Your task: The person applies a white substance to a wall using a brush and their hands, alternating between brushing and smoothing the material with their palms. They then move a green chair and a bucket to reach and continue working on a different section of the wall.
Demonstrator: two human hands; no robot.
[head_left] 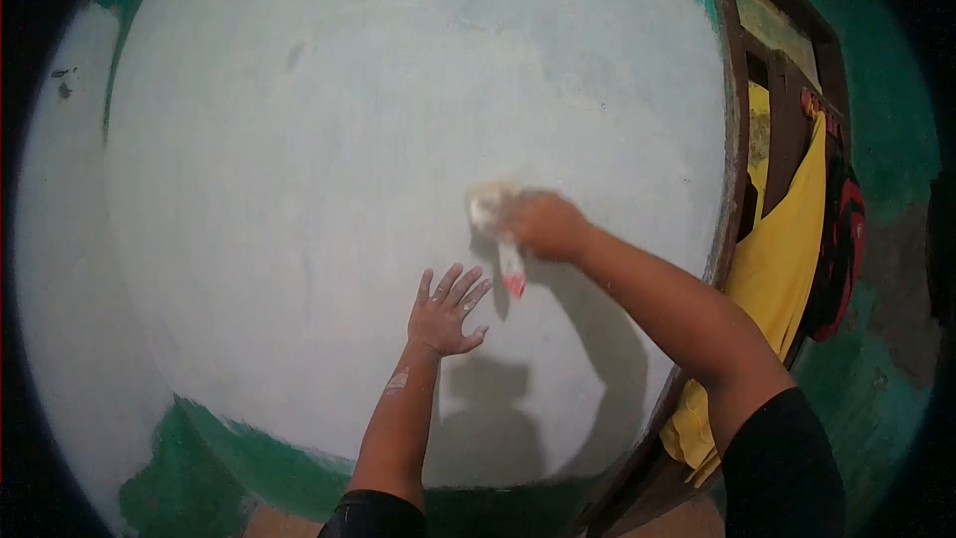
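A broad paintbrush (pixel 511 267) with a pale handle and a red tip is gripped in my right hand (pixel 543 225). Its pale bristle end points up against the white-painted wall (pixel 299 189), and the handle hangs down; both hand and brush are somewhat blurred. Lower and to the left, my left hand (pixel 446 317) is by the wall with its fingers spread and nothing in it. White paint marks show on its fingers and on the forearm. Shadows of my head and right arm fall on the wall below.
Green paint (pixel 289 473) shows along the wall's lower edge. At the right stands a brown wooden frame (pixel 737 130) with a yellow cloth (pixel 782 259) hanging beside it and a dark and red item (pixel 844 259) behind. Farther right is a green wall (pixel 886 120).
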